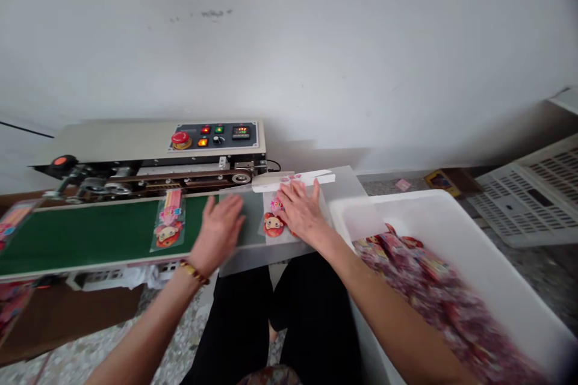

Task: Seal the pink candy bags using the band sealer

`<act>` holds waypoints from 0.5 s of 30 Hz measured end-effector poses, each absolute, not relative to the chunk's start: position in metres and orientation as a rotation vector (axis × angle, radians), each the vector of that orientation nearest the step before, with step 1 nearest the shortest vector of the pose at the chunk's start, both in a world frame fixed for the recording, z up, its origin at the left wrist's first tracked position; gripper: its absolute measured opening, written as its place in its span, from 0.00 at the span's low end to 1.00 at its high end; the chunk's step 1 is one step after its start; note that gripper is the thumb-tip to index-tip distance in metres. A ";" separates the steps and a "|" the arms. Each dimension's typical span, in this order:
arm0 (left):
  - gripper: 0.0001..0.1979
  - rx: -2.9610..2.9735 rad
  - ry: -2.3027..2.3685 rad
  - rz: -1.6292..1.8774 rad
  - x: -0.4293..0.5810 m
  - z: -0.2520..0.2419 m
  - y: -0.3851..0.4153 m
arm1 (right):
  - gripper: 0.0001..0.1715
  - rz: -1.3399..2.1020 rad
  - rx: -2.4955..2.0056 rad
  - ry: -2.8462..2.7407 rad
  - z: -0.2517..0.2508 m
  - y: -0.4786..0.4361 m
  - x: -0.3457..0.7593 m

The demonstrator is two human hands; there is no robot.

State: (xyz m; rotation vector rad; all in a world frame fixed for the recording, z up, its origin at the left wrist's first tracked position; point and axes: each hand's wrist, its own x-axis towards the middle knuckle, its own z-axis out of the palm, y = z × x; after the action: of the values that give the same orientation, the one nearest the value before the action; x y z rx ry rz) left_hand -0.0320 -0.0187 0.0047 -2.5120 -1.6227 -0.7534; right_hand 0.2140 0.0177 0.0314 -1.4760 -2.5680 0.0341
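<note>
Belt (103,228) stretching out left of left hand, sealer (108,135) sitting beyond it. One packet (168,233) lying on belt, near left hand. Left hand (220,230) blurring, fingers extending loosely, holding nothing visible; can't tell if it's touching. Right hand (301,210) spreading fingers over second packet (273,226), fingertips reaching guide (267,183). Bin (474,261) standing right of right hand, holding packet pile (419,267).

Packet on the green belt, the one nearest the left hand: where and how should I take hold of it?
I'd pinch the near edge of the packet, coming in from the near side. It lies flat on the green belt with its far end close to the machine, so the near edge looks freer.
</note>
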 end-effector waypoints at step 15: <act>0.21 -2.420 -1.852 -0.507 0.030 0.013 -0.024 | 0.23 0.047 -1.643 -2.410 0.017 0.007 0.254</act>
State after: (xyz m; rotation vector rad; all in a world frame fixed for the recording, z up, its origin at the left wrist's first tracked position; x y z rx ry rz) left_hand 0.0302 -0.0238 0.0128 -2.4201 -1.8519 -0.5070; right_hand 0.2538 0.0065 0.0173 -1.6434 -2.4099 0.0470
